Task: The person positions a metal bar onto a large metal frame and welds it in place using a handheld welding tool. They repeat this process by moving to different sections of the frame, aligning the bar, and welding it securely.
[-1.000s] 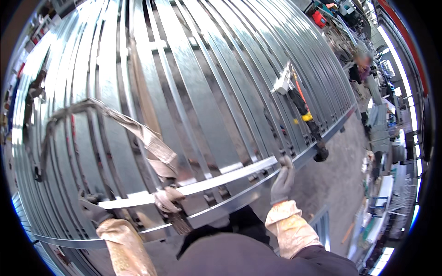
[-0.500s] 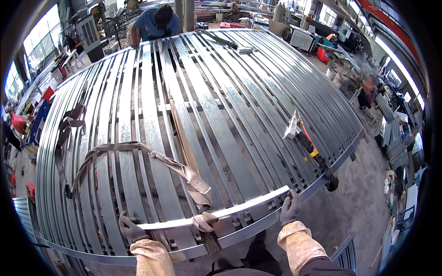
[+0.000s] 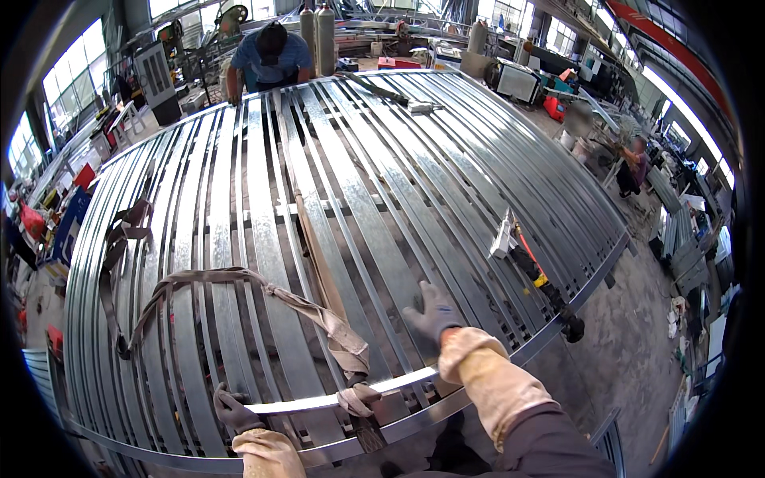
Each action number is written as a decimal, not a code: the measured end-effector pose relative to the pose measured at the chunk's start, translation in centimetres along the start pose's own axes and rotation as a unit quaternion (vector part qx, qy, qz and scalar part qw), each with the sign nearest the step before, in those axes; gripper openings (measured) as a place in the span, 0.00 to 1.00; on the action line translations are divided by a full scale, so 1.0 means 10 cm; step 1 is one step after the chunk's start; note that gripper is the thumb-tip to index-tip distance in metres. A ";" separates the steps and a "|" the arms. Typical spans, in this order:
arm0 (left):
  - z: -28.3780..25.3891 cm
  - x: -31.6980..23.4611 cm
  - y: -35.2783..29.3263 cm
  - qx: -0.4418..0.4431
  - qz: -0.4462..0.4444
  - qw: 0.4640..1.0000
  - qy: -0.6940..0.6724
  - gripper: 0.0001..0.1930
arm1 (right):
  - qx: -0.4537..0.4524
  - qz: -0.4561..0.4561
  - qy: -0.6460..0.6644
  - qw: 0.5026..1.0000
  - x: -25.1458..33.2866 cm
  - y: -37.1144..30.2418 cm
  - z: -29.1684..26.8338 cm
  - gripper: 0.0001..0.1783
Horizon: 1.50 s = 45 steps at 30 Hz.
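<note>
A shiny metal bar point(image 3: 319, 402) lies along the near edge of a big frame of galvanized slats point(image 3: 374, 231). My left hand point(image 3: 235, 409), in a dark grey glove, grips the bar's left end. My right hand point(image 3: 435, 312), gloved alike, is over the slats with fingers spread and nothing in it. My right forearm covers the bar's far right stretch. A beige webbing strap point(image 3: 319, 316) runs over the slats and is wrapped near the bar's middle.
A tool with a red cable point(image 3: 504, 237) rests on the slats to the right. At the far edge a person in a blue shirt point(image 3: 273, 57) leans over the frame. Another person point(image 3: 635, 167) is at far right. Gas cylinders point(image 3: 325, 40) stand behind.
My right hand has let go of the bar's right end and moved left and forward over the slats, its fingers opening. My left hand stays at the bar's left end.
</note>
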<state>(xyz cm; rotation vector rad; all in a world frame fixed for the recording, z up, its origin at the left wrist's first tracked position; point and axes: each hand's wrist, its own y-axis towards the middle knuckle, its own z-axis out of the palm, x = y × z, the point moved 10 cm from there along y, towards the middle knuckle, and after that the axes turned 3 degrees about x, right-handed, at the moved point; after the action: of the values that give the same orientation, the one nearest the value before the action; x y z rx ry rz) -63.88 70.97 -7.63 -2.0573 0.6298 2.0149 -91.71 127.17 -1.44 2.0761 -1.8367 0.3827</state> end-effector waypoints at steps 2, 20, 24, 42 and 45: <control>-0.19 -0.09 0.06 -0.020 0.007 1.000 0.012 0.16 | 0.119 0.081 -0.030 0.989 0.36 0.11 0.32 0.57; -0.09 -0.20 0.05 0.012 0.013 0.999 0.036 0.17 | 0.169 0.087 -0.008 0.982 0.31 0.22 0.46 0.61; -0.16 0.11 0.12 0.032 -0.013 0.999 0.036 0.20 | 0.198 0.071 0.081 0.974 0.02 0.23 0.60 0.59; -0.33 0.16 0.20 0.040 -0.027 0.999 0.001 0.23 | 0.004 -0.050 0.151 0.987 -0.12 -0.55 -0.89 0.25; -0.38 0.26 0.23 0.060 -0.021 0.998 -0.029 0.23 | -0.011 0.026 0.251 0.967 -0.71 -1.06 -0.82 0.17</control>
<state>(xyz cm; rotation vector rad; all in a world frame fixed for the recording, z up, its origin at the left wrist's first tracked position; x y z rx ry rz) -61.49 66.91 -9.65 -1.9196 0.6752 1.9563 -81.93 138.17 2.21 1.7100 -1.5769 0.8138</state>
